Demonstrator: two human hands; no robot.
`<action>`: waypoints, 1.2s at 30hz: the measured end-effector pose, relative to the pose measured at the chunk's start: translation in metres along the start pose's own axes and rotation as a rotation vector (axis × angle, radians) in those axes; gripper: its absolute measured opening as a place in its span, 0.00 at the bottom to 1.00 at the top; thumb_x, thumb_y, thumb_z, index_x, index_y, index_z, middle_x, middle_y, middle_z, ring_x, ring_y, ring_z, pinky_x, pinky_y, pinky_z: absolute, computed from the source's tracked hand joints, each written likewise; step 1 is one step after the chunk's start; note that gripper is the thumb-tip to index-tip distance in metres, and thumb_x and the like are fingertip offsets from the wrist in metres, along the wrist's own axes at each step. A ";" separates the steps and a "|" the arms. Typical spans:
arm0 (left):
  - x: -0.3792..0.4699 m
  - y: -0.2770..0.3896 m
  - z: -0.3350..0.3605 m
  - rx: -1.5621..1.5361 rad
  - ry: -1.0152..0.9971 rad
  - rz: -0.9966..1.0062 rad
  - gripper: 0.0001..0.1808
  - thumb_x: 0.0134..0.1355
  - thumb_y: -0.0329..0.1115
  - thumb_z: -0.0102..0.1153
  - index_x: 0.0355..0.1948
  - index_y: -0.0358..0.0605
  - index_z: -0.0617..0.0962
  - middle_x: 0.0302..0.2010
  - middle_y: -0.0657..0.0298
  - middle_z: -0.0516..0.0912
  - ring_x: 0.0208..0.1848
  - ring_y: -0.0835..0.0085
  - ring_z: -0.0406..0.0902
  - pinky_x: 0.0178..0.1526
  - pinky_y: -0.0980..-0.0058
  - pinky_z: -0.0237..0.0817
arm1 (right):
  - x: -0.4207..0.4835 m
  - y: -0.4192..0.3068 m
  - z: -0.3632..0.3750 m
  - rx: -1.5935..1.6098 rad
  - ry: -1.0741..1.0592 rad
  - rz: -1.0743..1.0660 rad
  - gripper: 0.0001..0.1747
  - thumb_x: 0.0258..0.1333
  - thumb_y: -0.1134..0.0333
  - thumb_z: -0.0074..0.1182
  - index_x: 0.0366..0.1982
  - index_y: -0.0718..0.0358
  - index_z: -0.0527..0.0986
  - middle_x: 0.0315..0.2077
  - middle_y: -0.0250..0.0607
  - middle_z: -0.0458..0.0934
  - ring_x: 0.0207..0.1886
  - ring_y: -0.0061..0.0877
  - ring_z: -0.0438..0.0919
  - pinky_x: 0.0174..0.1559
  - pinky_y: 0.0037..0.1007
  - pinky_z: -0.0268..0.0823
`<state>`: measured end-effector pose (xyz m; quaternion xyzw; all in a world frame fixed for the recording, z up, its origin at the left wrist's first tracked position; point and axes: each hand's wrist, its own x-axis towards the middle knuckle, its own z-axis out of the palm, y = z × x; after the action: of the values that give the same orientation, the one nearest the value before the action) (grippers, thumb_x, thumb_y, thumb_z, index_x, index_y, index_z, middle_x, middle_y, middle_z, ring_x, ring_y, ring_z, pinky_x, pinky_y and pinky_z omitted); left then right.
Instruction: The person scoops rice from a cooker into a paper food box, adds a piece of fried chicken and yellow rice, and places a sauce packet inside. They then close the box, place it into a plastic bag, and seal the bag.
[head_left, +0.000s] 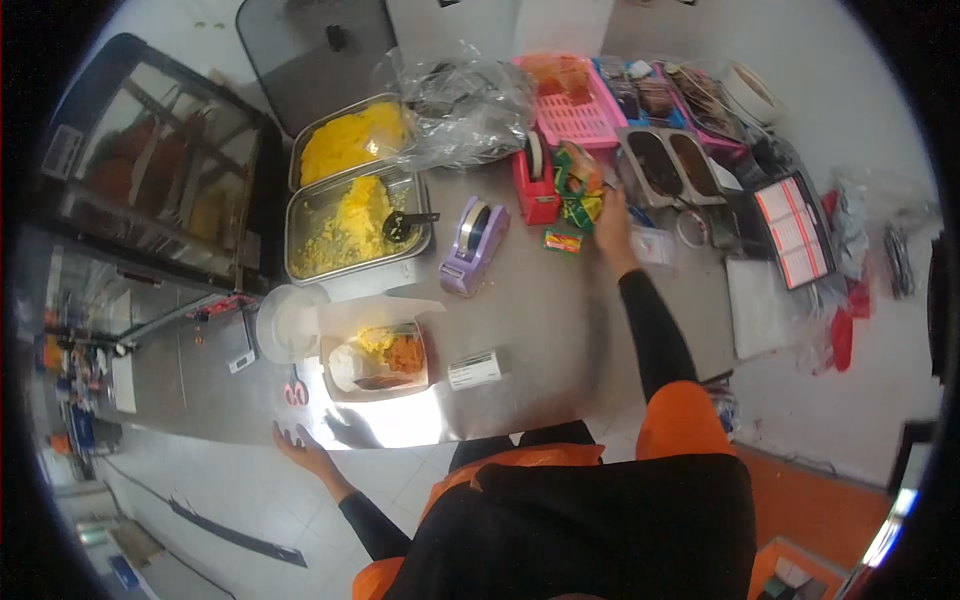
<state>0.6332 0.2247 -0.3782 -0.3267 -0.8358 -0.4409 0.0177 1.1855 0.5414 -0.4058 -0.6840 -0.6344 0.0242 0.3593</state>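
Observation:
My right hand (616, 229) reaches to the back of the steel table, against a pile of green and yellow sachets (581, 210). Its fingertips are partly hidden, so whether they pinch anything is unclear. A single red and green sachet (562, 241) lies just in front of the pile. My left hand (301, 448) hangs at the table's front edge with fingers apart, holding nothing. Beyond it stands an open paper food box (382, 309) with white rice (351, 366), yellow crumbled food (375, 341) and a brown-orange piece (405, 354). Scissors with pink handles (296, 393) lie left of the box.
Purple (474, 251) and red (536, 195) tape dispensers stand mid-table. Behind the box, a metal tray (311, 210) contains yellow food and a black scoop (397, 225). Sauce containers (671, 165) and a pink basket (574, 124) line the back. A glass display case (161, 165) stands left.

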 end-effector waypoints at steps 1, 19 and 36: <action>-0.012 0.005 -0.004 -0.053 0.002 0.000 0.26 0.55 0.30 0.49 0.55 0.39 0.61 0.56 0.55 0.62 0.52 0.63 0.66 0.48 0.69 0.60 | 0.015 0.019 0.006 -0.014 0.037 -0.079 0.23 0.46 0.77 0.39 0.49 0.70 0.59 0.50 0.64 0.59 0.55 0.48 0.59 0.56 0.37 0.53; -0.165 0.189 0.057 -0.948 -1.247 -0.317 0.14 0.59 0.39 0.48 0.42 0.41 0.74 0.37 0.64 0.75 0.38 0.77 0.71 0.41 0.79 0.61 | -0.157 -0.108 -0.063 0.353 -0.086 -0.373 0.14 0.38 0.75 0.49 0.34 0.63 0.69 0.32 0.42 0.72 0.35 0.39 0.70 0.39 0.37 0.59; -0.167 0.154 0.042 -0.707 -0.508 -0.244 0.04 0.54 0.27 0.45 0.31 0.43 0.69 0.32 0.65 0.69 0.32 0.78 0.66 0.33 0.78 0.60 | -0.152 -0.166 0.086 0.897 -0.387 0.205 0.29 0.40 0.69 0.61 0.40 0.63 0.56 0.23 0.37 0.73 0.22 0.21 0.72 0.27 0.21 0.66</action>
<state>0.8623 0.2284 -0.3448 -0.3095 -0.6443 -0.6039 -0.3526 0.9726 0.4360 -0.4474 -0.5038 -0.5460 0.4563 0.4898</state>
